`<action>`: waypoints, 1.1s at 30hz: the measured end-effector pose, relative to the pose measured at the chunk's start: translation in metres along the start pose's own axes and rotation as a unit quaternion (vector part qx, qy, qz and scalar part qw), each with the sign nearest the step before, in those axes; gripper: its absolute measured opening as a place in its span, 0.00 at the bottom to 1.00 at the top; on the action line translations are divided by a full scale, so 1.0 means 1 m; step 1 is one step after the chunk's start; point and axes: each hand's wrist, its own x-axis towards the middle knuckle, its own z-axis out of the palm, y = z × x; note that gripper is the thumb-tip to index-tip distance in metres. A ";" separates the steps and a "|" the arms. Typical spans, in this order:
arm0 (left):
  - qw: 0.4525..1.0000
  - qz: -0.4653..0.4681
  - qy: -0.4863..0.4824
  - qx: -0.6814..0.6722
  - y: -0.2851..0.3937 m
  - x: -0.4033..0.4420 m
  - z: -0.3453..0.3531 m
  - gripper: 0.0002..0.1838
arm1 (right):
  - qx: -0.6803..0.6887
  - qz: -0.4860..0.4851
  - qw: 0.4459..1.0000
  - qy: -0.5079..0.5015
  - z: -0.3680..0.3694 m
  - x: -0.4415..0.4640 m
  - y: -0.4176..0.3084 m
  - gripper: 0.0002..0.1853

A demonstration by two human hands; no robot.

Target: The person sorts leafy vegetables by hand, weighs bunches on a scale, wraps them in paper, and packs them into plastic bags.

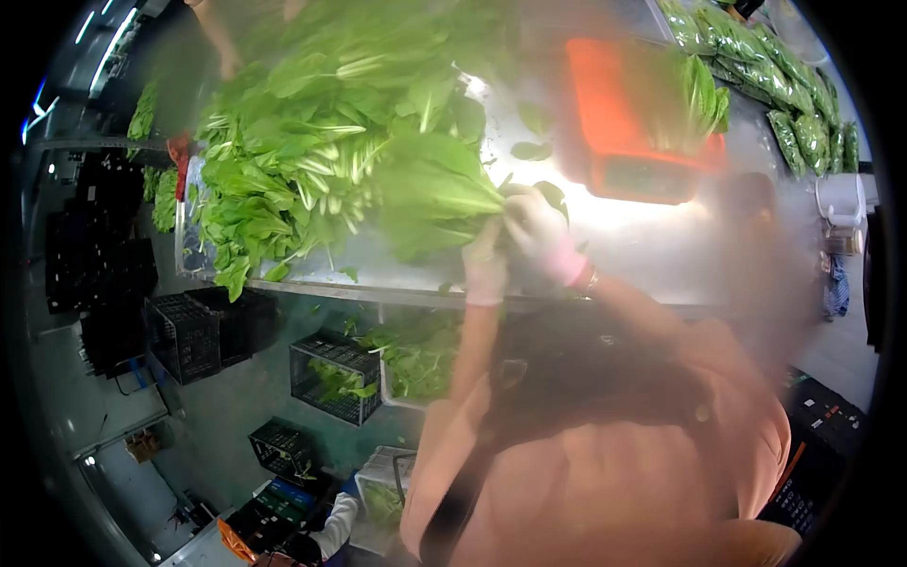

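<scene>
Both of my gloved hands meet over the metal table, near its front edge. My left hand (485, 265) is closed at the stem end of a bunch of leafy greens (435, 194), whose leaves fan out to the left. Against the same stems, my right hand (540, 227) has its fingers pinched together. A large heap of loose greens (283, 151) covers the left part of the table. To the right of my hands is an orange-red basket (605, 142) with greens at its right side. The view is hazy, and my finger details are blurred.
Bagged greens (803, 104) lie at the back right. Black crates (335, 378) and a white bin of greens (416, 364) stand below the metal table (642, 227). Another person's arm (217, 38) reaches in at the top left; a person's sleeve (335, 524) shows at the bottom.
</scene>
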 end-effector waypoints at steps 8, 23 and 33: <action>0.995 -0.026 0.078 0.049 0.025 -0.008 0.011 0.13 | 0.187 0.126 0.974 -0.013 0.005 -0.008 -0.008 0.09; 0.981 0.061 0.087 0.162 0.024 0.000 -0.014 0.16 | 0.496 0.486 0.716 -0.073 -0.038 -0.052 0.016 0.15; 0.999 0.000 -0.041 0.018 0.044 -0.008 -0.007 0.19 | 0.308 0.314 0.856 -0.271 -0.022 0.012 -0.003 0.17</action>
